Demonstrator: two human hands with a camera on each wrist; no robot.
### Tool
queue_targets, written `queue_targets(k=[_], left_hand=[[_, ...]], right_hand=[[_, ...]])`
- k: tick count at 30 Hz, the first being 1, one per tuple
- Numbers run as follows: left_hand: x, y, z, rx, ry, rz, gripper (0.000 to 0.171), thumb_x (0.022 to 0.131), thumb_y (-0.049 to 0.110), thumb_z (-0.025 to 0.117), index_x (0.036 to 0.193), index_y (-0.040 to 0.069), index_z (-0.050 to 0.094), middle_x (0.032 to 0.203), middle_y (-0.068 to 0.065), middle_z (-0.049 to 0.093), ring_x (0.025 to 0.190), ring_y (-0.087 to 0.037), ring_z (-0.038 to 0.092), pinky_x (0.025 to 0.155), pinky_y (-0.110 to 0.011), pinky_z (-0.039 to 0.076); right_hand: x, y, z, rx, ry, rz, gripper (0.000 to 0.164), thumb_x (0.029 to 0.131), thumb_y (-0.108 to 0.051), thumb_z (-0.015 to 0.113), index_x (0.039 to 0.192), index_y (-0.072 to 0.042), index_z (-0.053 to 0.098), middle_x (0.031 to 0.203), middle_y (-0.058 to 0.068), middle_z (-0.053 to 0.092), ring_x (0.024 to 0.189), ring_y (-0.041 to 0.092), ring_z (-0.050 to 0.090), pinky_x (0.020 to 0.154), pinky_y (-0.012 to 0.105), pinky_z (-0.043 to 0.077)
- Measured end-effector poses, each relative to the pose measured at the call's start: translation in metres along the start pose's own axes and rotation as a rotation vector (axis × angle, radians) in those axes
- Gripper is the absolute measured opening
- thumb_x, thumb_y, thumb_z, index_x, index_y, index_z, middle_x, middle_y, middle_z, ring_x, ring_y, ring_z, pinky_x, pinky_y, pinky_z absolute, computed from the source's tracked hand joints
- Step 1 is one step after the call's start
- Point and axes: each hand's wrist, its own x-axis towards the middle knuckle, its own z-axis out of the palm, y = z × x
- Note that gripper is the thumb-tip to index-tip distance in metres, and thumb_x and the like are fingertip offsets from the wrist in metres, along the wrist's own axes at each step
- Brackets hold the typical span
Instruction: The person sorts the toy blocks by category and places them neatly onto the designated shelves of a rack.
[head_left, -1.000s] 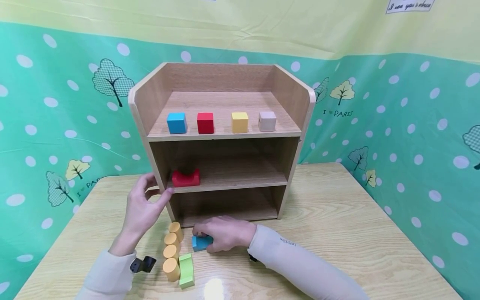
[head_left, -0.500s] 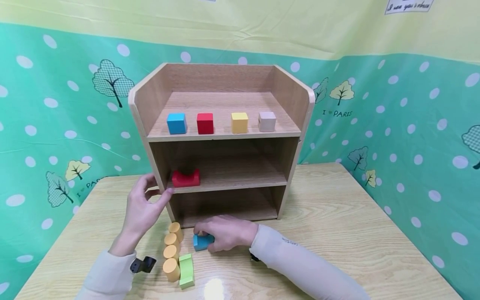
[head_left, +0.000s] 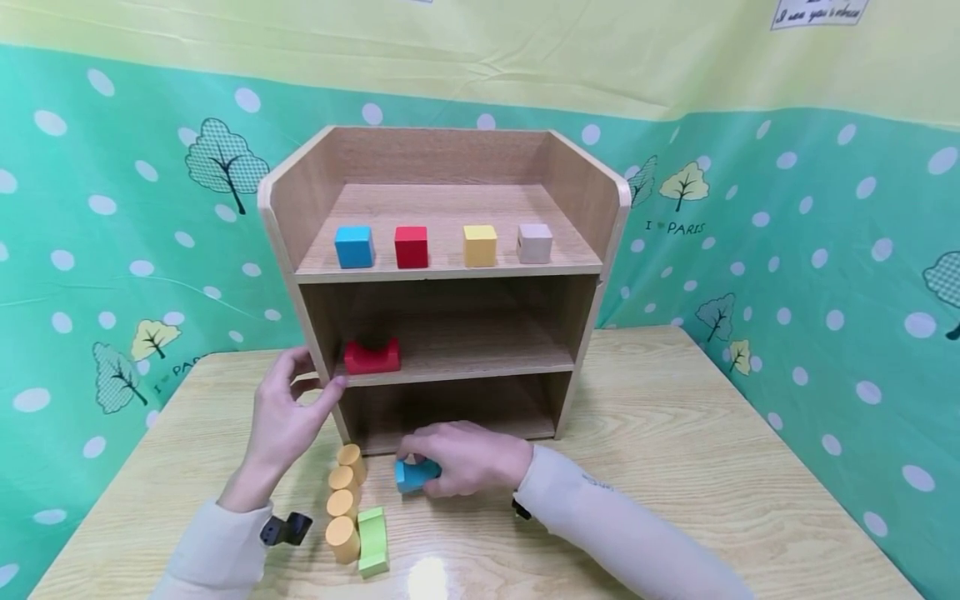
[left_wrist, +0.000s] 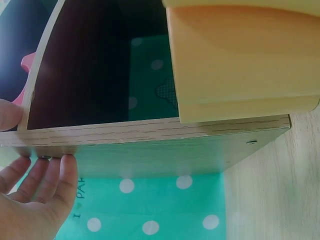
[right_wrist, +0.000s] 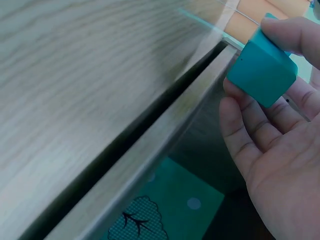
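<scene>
In the head view, a wooden shelf unit (head_left: 446,156) stands on the table. My left hand (head_left: 288,417) holds its left side panel, thumb on the front edge by the middle board and fingers on the outer face (left_wrist: 140,155). Between thumb and fingers, my right hand (head_left: 474,460) grips a blue block (head_left: 415,476) just in front of the bottom compartment. The right wrist view shows that block (right_wrist: 262,70) near the shelf's bottom edge, one end facing the camera. A red block (head_left: 372,359) with a scooped top sits on the middle board, at its left end.
Several orange-yellow cylinders (head_left: 342,540) stand in a row before the shelf's left corner. Beside the nearest ones lies a green scooped block (head_left: 372,542). Blue (head_left: 354,247), red (head_left: 412,247), yellow (head_left: 479,246) and grey cubes (head_left: 534,243) line the top board's front.
My right hand has shifted a little to the right and closer to the shelf, carrying the blue block along. The left hand stays where it was on the side panel.
</scene>
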Motion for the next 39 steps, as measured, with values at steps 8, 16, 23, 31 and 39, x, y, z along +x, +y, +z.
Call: queue_targets(k=[8, 16, 23, 31, 39], left_hand=[[0.000, 0.000, -0.001, 0.003, 0.007, -0.014, 0.044, 0.079, -0.006, 0.071, 0.119, -0.009, 0.054, 0.107, -0.017, 0.060, 0.091, -0.013, 0.056, 0.077, -0.013, 0.048], [-0.001, 0.001, -0.002, 0.006, 0.008, -0.020, 0.043, 0.080, -0.005, 0.070, 0.119, -0.008, 0.053, 0.107, -0.018, 0.060, 0.091, -0.014, 0.056, 0.078, -0.014, 0.048], [-0.001, 0.000, -0.001, -0.008, 0.011, -0.011, 0.043, 0.079, -0.006, 0.071, 0.118, -0.009, 0.053, 0.107, -0.018, 0.060, 0.090, -0.014, 0.056, 0.077, -0.013, 0.048], [0.000, -0.001, 0.001, -0.026, 0.016, -0.015, 0.043, 0.078, -0.007, 0.070, 0.118, -0.009, 0.054, 0.106, -0.018, 0.060, 0.090, -0.013, 0.057, 0.077, -0.012, 0.048], [0.001, -0.002, 0.002, -0.034, 0.016, -0.018, 0.044, 0.078, -0.008, 0.070, 0.119, -0.009, 0.054, 0.108, -0.017, 0.060, 0.091, -0.011, 0.057, 0.077, -0.012, 0.048]], right_hand=[[-0.008, 0.001, -0.014, -0.041, 0.034, -0.023, 0.038, 0.082, -0.022, 0.070, 0.118, -0.024, 0.055, 0.097, -0.013, 0.053, 0.082, 0.002, 0.049, 0.073, 0.014, 0.042], [-0.017, -0.002, -0.034, -0.072, 0.068, -0.024, 0.040, 0.083, -0.021, 0.068, 0.120, -0.021, 0.056, 0.101, -0.011, 0.055, 0.086, 0.003, 0.049, 0.076, 0.015, 0.043], [-0.021, -0.005, -0.053, -0.100, 0.102, -0.018, 0.040, 0.082, -0.021, 0.068, 0.120, -0.020, 0.056, 0.103, -0.009, 0.057, 0.087, 0.005, 0.050, 0.078, 0.018, 0.045], [-0.025, -0.009, -0.072, -0.061, 0.131, 0.005, 0.041, 0.081, -0.023, 0.069, 0.120, -0.021, 0.056, 0.105, -0.010, 0.057, 0.087, 0.003, 0.051, 0.077, 0.018, 0.046], [-0.027, -0.016, -0.087, -0.052, 0.155, -0.026, 0.042, 0.080, -0.023, 0.069, 0.120, -0.021, 0.056, 0.103, -0.011, 0.055, 0.086, 0.004, 0.051, 0.074, 0.018, 0.044]])
